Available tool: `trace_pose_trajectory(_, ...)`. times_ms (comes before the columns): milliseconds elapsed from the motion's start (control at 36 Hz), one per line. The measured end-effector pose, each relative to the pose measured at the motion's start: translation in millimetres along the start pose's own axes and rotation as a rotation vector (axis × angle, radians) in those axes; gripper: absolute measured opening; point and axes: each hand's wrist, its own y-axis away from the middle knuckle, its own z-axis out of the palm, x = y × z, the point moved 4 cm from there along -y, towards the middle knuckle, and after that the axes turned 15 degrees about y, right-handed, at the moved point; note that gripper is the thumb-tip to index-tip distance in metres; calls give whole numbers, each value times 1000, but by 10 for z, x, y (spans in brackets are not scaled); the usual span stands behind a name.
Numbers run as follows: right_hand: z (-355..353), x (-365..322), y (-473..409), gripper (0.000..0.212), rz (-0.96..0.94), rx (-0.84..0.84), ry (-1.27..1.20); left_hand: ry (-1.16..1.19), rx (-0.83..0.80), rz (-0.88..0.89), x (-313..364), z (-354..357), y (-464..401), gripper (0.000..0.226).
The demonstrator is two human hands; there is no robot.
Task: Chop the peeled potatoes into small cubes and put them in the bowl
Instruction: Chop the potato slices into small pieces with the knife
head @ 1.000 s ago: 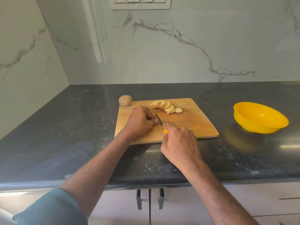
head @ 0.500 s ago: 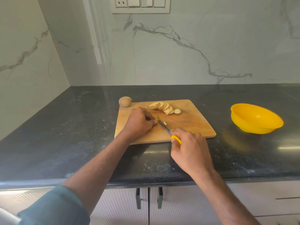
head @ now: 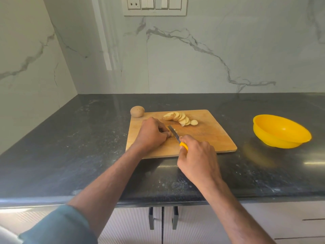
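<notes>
A wooden cutting board point(head: 207, 138) lies on the dark counter. Several round potato slices point(head: 179, 118) fan out near its far edge. My left hand point(head: 152, 133) rests curled on the board and holds down a potato piece that its fingers mostly hide. My right hand point(head: 197, 155) grips a knife by its yellow handle point(head: 183, 146). The blade point(head: 173, 132) points forward and left and meets the board just by my left fingertips. A small pale bit point(head: 174, 129) shows beside the blade. A whole potato point(head: 137, 111) sits off the board's far left corner. The yellow bowl point(head: 281, 131) stands to the right.
The black stone counter point(head: 70, 147) runs into a corner at the left with marble walls. A switch panel point(head: 154, 6) hangs on the back wall. Cabinet door handles point(head: 162, 220) sit below the counter's front edge.
My right hand pulled the knife back toward me, then brought the blade forward again to my left fingertips. My left hand stayed in place on the board.
</notes>
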Motion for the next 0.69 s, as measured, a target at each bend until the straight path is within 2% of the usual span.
trace_pose_trajectory(278,-14,-35,-22,33,-10,-64,-38,2,-29,14,-2,18,-23,7)
trace_pose_trajectory(694,-32,-149,-17,36,-25,-87,94,5,-12,18,-17,9,-25,6)
